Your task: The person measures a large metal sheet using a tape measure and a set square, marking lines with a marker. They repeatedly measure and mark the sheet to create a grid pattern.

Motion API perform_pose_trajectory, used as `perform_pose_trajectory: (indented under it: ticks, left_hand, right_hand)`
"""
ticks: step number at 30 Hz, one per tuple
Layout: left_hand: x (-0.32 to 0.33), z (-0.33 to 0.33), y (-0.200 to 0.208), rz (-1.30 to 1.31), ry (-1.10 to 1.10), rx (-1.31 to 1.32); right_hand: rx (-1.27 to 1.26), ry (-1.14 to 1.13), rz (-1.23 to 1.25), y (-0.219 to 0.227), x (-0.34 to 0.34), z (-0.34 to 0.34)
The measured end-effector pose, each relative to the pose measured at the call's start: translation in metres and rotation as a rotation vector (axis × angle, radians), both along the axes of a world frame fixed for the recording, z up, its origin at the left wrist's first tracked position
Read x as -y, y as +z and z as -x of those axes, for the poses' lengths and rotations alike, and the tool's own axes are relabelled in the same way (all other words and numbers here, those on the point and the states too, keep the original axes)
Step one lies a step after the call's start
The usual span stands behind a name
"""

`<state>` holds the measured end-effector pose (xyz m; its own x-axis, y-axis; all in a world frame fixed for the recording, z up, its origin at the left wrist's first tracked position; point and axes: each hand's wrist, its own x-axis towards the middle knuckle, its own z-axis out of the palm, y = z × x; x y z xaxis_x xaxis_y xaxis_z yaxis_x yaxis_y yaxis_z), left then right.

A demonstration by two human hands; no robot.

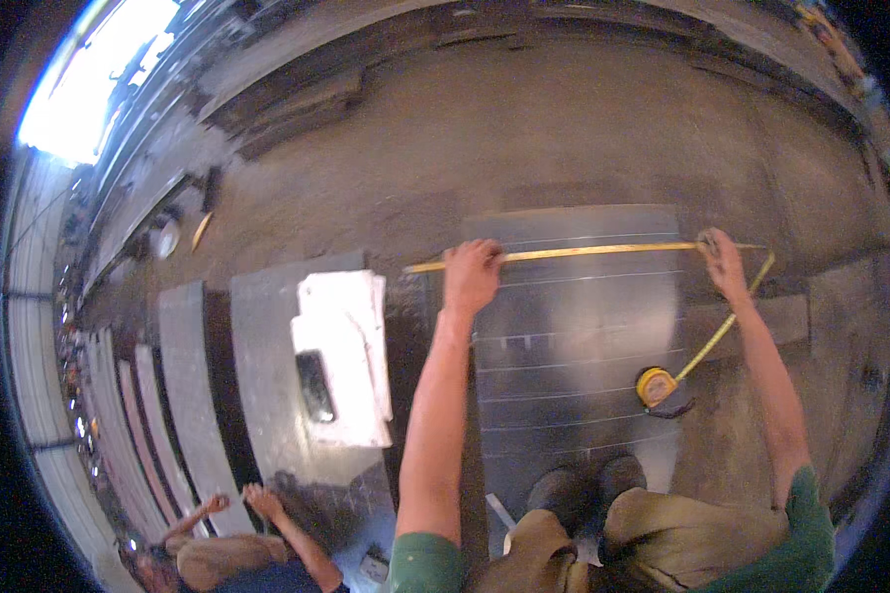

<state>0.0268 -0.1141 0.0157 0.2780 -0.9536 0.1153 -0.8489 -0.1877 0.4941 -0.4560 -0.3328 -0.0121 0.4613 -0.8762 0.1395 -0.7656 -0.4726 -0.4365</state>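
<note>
A long, thin yellow strip [593,252] lies across the far part of a grey metal sheet [564,395] marked with several pale lines. My left hand [473,275] is closed on this strip near the sheet's left edge. Toward its other end, my right hand [724,262] pinches the strip beside the right edge; whether anything else is in those fingers cannot be made out. A yellow tape measure [656,385] rests on the sheet, below and left of my right hand. Its drawn-out blade slants up past my right wrist to the strip's end; whether the two join is unclear.
My shoes [559,494] stand on the near part of the sheet. To the left, white papers [356,346] and a dark phone [315,385] lie on another metal plate [262,346]. A co-worker's hands [262,502] are at lower left, near several long plates.
</note>
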Motion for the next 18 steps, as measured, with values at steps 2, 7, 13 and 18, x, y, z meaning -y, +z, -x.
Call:
perform_pose_trajectory:
  ticks: [2,7,13,18]
  left_hand:
    - [0.006,-0.007,-0.012,0.037,0.029,0.000]
    - [0.015,-0.021,-0.012,0.070,0.050,0.036]
    - [0.021,-0.028,-0.025,0.053,0.079,0.016]
    - [0.029,-0.019,-0.020,0.062,0.083,0.048]
  right_hand:
    - [-0.009,-0.025,0.122,-0.006,0.009,-0.002]
    - [0.076,0.048,-0.026,0.013,0.028,-0.044]
    - [0.110,0.032,-0.151,0.011,0.020,-0.057]
    - [0.109,0.052,-0.046,-0.003,0.020,-0.049]
